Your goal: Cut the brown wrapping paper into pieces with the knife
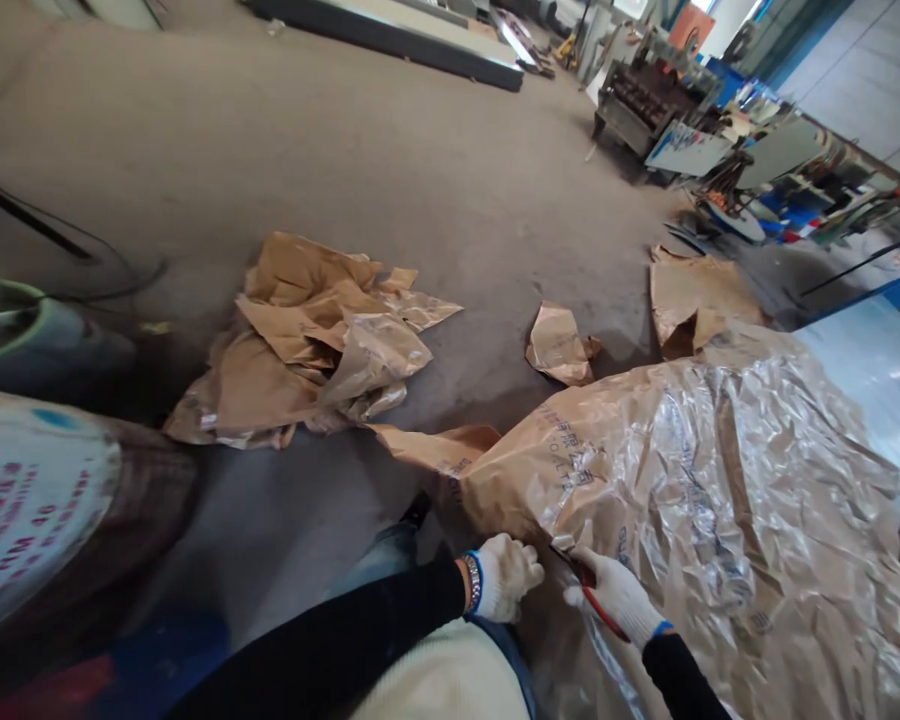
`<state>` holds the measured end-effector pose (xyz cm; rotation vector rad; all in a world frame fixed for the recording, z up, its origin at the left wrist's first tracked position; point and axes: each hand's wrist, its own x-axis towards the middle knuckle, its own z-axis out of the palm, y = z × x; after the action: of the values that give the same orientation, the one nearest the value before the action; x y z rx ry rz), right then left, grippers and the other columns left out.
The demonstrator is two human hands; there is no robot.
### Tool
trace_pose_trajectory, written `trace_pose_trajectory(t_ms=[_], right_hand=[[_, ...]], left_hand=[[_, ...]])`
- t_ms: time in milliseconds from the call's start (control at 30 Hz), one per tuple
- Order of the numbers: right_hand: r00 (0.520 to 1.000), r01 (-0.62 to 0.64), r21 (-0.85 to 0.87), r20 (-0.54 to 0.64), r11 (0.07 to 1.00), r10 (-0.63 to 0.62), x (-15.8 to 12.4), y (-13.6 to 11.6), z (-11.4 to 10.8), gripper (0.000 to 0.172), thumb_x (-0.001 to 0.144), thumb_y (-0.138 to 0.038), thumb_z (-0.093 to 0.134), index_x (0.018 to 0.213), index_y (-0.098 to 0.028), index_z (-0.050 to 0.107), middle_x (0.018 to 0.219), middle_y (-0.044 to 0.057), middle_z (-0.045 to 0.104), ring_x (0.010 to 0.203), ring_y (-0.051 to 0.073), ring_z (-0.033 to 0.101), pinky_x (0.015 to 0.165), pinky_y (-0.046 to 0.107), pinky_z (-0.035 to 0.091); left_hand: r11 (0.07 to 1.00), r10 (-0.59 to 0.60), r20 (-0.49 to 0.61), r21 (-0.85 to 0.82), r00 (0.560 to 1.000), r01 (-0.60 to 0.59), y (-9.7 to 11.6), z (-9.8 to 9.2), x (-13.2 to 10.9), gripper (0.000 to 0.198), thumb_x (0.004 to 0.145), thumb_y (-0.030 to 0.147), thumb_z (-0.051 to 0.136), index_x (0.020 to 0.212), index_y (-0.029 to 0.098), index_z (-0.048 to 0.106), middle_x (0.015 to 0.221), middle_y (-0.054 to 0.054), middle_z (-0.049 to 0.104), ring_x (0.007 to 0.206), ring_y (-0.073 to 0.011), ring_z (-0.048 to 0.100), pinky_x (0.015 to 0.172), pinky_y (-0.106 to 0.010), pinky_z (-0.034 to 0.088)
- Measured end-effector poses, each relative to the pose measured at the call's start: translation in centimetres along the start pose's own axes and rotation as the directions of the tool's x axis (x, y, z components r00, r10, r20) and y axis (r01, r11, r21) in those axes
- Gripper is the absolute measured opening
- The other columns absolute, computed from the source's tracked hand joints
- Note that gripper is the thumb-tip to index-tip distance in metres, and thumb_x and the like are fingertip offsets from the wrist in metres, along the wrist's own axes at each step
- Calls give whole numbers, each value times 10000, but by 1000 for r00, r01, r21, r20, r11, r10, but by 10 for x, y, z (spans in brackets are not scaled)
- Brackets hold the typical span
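Your blade could slip toward your left hand (pixel 504 576), because that hand pinches the wrapping paper (pixel 690 480) just beside the spot where the red cutter (pixel 596 600) meets it. A slip could also scratch whatever lies under the wrap, since the paper is crinkled and lifts unevenly. Loose paper scraps (pixel 307 340) lie on the concrete floor (pixel 390 180) near your feet, and those could slide under a step.

Your left hand, in a white glove, is closed on the lower edge of the brown, shiny-lined wrapping, fingers curled tight around a fold. Your right hand (pixel 616 598), also gloved, is clenched around the red cutter, its tip touching the paper between both hands. The wrapped bundle sits low in front of you to the right, draped over a large shape. I cannot tell whether the blade is out.
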<state>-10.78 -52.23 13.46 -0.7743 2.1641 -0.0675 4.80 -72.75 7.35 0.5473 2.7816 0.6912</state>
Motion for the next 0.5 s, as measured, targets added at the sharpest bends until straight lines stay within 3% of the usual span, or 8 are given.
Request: trace_pose_trajectory(t_ms=[133,267,400,500], right_hand=[[997,64,47,28,997,-66,17,-14,5,656,789,-468,732,1409,-266,667,1376,98,741,1260,342,693,1019,383,513],[991,106,90,72,990,-112,27,-17,7,565,828,-507,687,1334,-256,707,1222,84,806,1185,328,729,973,358,529],[994,94,-15,61,995,-93,28,-28,1,511,822,-460,692,1286,-246,704,1167,92,810,1105,327,748,880,350,515],[991,126,-62,47,990,-124,33,-45,-5,445,835,-484,696,1226,-271,703,1118,69,809,1059,313,756,811,333,479]], left_hand=[[998,24,-57,62,998,-21,-5,21,0,528,750,604,789,1072,201,677,997,-66,691,793,-273,702,608,-433,561],[998,24,-85,65,996,-18,-9,33,3,503,729,590,790,1043,214,677,964,-47,683,748,-264,685,557,-436,537],[997,60,-109,53,992,-54,-12,24,0,493,761,581,779,1061,196,707,980,-65,697,780,-257,681,577,-429,531],[994,101,-60,50,993,-98,-12,8,-4,365,823,531,736,977,200,743,977,-87,715,802,-265,681,576,-425,510]])
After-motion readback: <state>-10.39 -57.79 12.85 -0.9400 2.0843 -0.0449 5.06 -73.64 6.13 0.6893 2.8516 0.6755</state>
